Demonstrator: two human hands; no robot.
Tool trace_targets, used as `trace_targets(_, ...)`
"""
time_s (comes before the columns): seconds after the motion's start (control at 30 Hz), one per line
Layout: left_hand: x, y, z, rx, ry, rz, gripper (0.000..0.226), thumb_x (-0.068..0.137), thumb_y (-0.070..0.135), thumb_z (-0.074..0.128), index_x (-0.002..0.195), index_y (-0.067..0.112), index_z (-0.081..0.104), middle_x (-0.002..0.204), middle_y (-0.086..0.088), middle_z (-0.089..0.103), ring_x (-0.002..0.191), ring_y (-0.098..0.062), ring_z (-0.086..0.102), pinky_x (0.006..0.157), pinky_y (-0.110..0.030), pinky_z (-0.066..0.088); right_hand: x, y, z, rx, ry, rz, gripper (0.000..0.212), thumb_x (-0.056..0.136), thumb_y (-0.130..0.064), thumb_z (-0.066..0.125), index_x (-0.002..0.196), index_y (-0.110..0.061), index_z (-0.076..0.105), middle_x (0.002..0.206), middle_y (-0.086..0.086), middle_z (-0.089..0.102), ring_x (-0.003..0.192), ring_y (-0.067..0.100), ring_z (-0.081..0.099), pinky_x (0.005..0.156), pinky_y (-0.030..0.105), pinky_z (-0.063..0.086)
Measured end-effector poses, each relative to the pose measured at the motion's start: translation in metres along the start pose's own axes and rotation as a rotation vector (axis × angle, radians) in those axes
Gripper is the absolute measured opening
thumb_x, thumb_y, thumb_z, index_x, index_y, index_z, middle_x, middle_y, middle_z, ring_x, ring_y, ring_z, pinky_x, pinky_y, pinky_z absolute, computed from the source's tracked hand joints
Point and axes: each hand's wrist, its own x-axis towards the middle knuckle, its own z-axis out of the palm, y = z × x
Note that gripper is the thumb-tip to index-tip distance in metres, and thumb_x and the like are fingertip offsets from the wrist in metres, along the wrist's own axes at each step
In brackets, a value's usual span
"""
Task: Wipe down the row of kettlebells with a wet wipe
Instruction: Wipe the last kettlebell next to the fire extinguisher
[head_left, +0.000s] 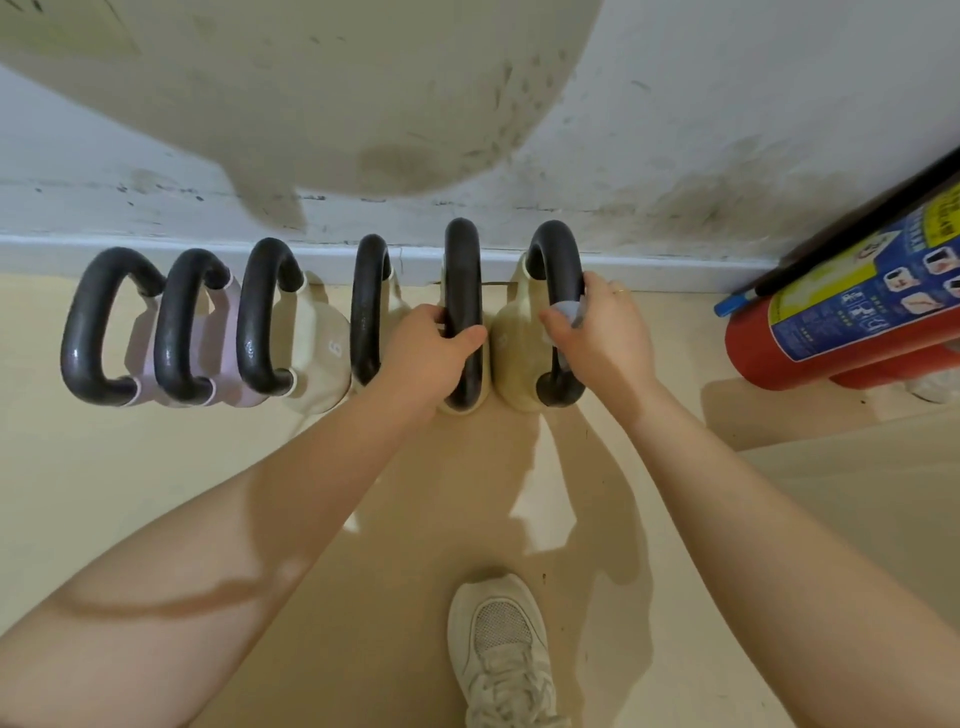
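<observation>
Head view, nearest first: a white mesh lace-up sneaker (501, 654) stands on the pale beige floor (156, 519) at the bottom edge, toe pointing toward the wall. Two bare forearms reach forward from either side of it.

The left hand (426, 353) grips the black curved metal handle (463, 312) of the fifth kettlebell from the left, a cream-bodied one; its fingers are curled round the bar with the thumb lying across the front. The right hand (597, 338) holds the black curved handle (558, 312) of the last kettlebell on the right, cream-bodied (519, 358), with a small pale blue-grey wet wipe (569, 312) pinched between thumb and fingers against the bar. A thin gold ring (619, 291) shows on one finger of that hand.

The row of six black-handled kettlebells (322, 322) stands on the floor along the wall, close together, handles upward. The two at the left have pale pink bodies; the third, cream (322, 358), carries a printed digit that looks like a 6.

To the right, well apart from the row, a red cylindrical fire extinguisher (831, 327) with a blue and yellow label leans at the wall. Behind everything runs a white baseboard (208, 254) beneath a scuffed, stained white wall (675, 130).
</observation>
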Motion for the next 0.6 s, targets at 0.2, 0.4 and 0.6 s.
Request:
trace_targets(0.2, -0.003, -0.002, 0.002, -0.127, -0.005, -0.02, 0.034, 0.09, 0.028, 0.054, 0.121, 0.014, 0.051, 0.098, 0.004, 0.059, 0.098, -0.017, 0.058, 0.09, -0.033, 0.048, 0.002, -0.001, -0.003, -0.12, -0.028, -0.027, 0.025, 0.084, -0.029, 0.05, 0.102, -0.011, 0.049, 0.092, 0.011, 0.057, 0.073, 0.023, 0.054, 0.05, 0.03, 0.04)
trace_targets(0.4, 0.005, -0.018, -0.048, 0.347, 0.39, 0.386, 0.028, 0.094, 0.019, 0.044, 0.117, 0.01, 0.057, 0.1, -0.005, 0.064, 0.095, -0.023, 0.058, 0.084, -0.034, 0.043, -0.03, -0.083, -0.007, -0.128, -0.087, -0.308, 0.026, 0.097, -0.027, 0.037, 0.118, -0.018, 0.049, 0.093, -0.002, 0.057, 0.068, 0.016, 0.057, 0.054, 0.031, 0.044)
trace_targets(0.6, 0.034, -0.078, -0.115, 0.463, 0.507, 0.002, 0.064, 0.085, 0.029, 0.057, 0.139, 0.009, 0.028, 0.131, -0.02, 0.047, 0.118, -0.039, 0.047, 0.097, -0.049, 0.041, -0.025, -0.159, 0.048, -0.177, -0.346, -0.179, 0.04, 0.091, -0.052, 0.044, 0.098, -0.012, 0.043, 0.063, -0.003, 0.04, 0.05, 0.013, 0.039, 0.042, 0.027, 0.023)
